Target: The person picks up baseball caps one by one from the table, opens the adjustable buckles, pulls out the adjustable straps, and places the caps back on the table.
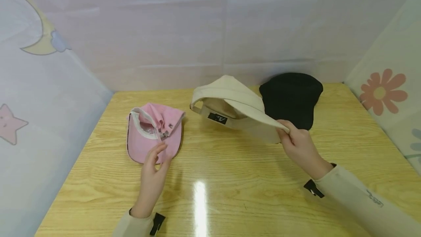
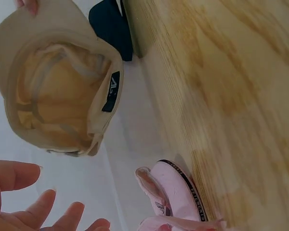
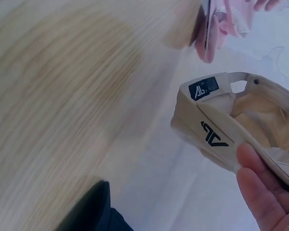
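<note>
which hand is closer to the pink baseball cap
Left. The left hand is at the near side of the pink baseball cap, overlapping its brim in the head view. The right hand is farther off to the right, gripping the beige baseball cap by its brim.

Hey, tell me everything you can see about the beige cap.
The beige cap looks like fabric, with a rounded brim, a rear strap, a dark outer logo and a lettered black inner label. The right grip pinches its brim, holding it tilted above the wood-look table, underside partly showing, between the pink cap and the black cap in the head view.
</note>
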A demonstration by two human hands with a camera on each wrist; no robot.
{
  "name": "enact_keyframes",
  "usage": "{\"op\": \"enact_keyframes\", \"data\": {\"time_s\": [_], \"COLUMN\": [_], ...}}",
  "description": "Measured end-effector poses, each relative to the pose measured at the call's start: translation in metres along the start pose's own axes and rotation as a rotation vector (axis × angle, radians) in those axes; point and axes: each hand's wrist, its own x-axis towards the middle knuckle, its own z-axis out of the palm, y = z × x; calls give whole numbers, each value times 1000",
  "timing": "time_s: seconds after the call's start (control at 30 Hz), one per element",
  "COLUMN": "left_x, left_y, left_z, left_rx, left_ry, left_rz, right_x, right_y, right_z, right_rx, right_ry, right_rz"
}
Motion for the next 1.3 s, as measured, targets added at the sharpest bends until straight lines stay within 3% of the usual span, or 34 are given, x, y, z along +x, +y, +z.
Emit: {"op": "enact_keyframes", "data": {"time_s": [0.2,0.47,0.83,1.03,1.17,1.3], "left_x": [5,14,26,30,32,35], "left_y": [3,5,12,16,19,19], "left_z": [1,11,30,39,47,56], "left_rx": [-74,-174,-298,-342,-438,-475], "left_ry": [-68,-122,-264,-297,-328,-286], "left_rz": [-78,-140,-212,-241,-260,-304], "right_x": [-4,-7,-15,-16,-17,-19], "right_y": [-10,-18,-32,-41,-44,-48], "right_z": [-3,-4,-5,-4,-1,1], "right_rx": [163,199,295,380,405,420], "right_ry": [25,69,22,0,4,-1], "right_rz": [113,75,140,158,127,109]}}
